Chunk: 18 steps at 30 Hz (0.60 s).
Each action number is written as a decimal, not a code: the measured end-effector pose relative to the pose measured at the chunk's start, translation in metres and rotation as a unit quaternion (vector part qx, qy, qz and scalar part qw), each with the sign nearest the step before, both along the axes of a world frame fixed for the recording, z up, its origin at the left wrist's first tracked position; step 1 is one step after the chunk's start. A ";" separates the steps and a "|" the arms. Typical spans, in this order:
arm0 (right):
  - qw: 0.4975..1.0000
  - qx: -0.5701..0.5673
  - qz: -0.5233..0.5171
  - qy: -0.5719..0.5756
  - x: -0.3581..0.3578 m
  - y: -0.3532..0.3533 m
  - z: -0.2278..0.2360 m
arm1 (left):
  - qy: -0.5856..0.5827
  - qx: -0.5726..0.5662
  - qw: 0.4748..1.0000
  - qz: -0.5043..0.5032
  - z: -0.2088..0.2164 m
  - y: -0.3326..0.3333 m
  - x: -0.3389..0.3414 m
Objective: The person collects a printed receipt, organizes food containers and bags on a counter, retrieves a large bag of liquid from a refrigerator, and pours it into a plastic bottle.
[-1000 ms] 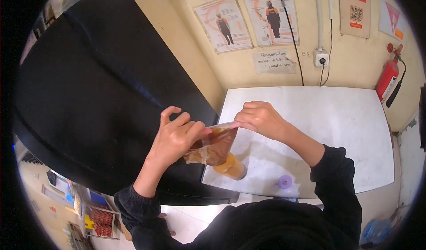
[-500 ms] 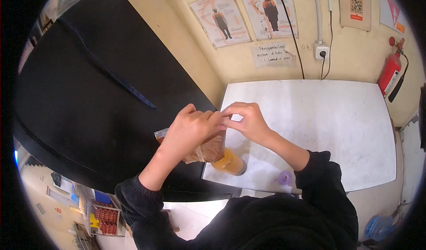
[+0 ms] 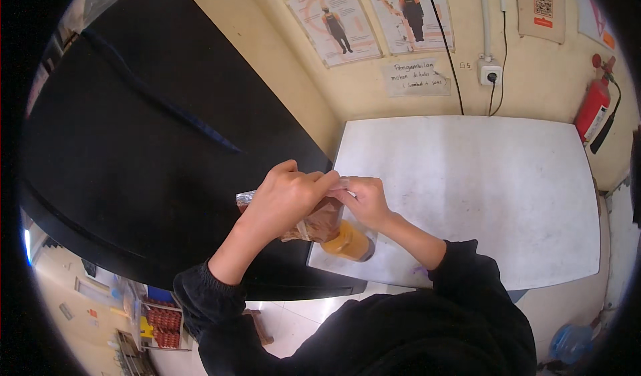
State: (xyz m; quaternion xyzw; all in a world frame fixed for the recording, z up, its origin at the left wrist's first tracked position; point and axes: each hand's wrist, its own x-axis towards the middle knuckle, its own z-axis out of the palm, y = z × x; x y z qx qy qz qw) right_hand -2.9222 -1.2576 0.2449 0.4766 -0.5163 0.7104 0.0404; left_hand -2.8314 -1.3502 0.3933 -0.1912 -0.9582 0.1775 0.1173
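- Left hand [image 3: 286, 199] and right hand [image 3: 367, 199]: both pinching the top of a clear bag [image 3: 325, 218] with brown contents, near the white table's [image 3: 481, 189] left edge.
- Hazard: a slipping pinch could spill the contents (consistency unclear) or knock the yellow container [image 3: 350, 242].

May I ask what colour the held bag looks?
The bag looks mostly brown in the head view.
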 end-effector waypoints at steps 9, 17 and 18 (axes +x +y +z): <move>0.972 -0.080 0.159 -0.153 0.001 -0.005 0.000 | -0.001 -0.016 1.000 -0.009 0.000 -0.002 -0.006; 0.989 0.023 0.116 -0.087 -0.003 0.002 0.009 | -0.029 0.011 0.998 -0.045 0.000 -0.001 -0.008; 0.989 0.016 0.114 -0.088 -0.001 0.002 0.007 | -0.027 0.019 0.998 -0.051 -0.001 -0.001 -0.008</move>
